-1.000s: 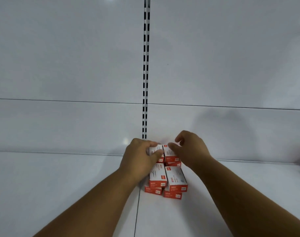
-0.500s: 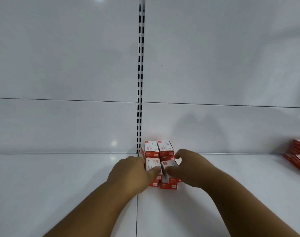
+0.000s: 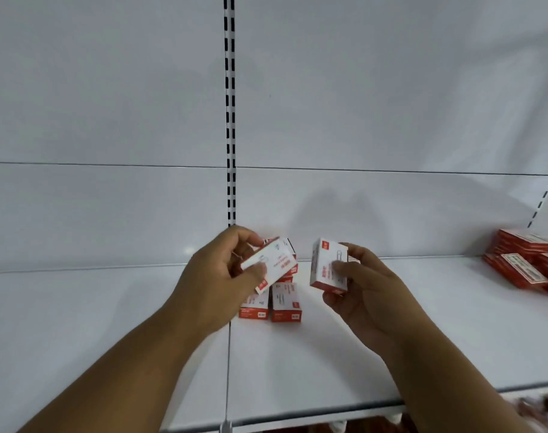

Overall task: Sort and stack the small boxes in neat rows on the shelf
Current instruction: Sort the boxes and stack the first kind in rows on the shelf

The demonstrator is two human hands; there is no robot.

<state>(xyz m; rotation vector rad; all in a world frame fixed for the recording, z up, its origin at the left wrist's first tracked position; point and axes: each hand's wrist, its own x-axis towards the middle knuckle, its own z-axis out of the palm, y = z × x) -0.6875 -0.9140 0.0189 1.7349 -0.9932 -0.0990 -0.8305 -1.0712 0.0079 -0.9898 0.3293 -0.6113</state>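
Note:
My left hand (image 3: 218, 276) is shut on one small red-and-white box (image 3: 271, 265), tilted and lifted above the shelf. To its right, my right hand (image 3: 364, 282) is shut on a second small box (image 3: 328, 264), held upright with its white face toward me. Between and behind the hands, a low stack of the same small boxes (image 3: 285, 303) sits on the white shelf (image 3: 141, 323), near the back wall. Two boxes lie side by side at the stack's front; my left hand partly hides those further back.
A loose pile of flat red boxes (image 3: 528, 260) lies at the far right of the shelf. A slotted upright (image 3: 230, 120) runs down the white back panel. The shelf's front edge (image 3: 328, 410) is close below my arms.
Both hands have each lifted a box off the front of the stack and drawn back toward me and apart. The view has shifted, showing more of the red pile at right.

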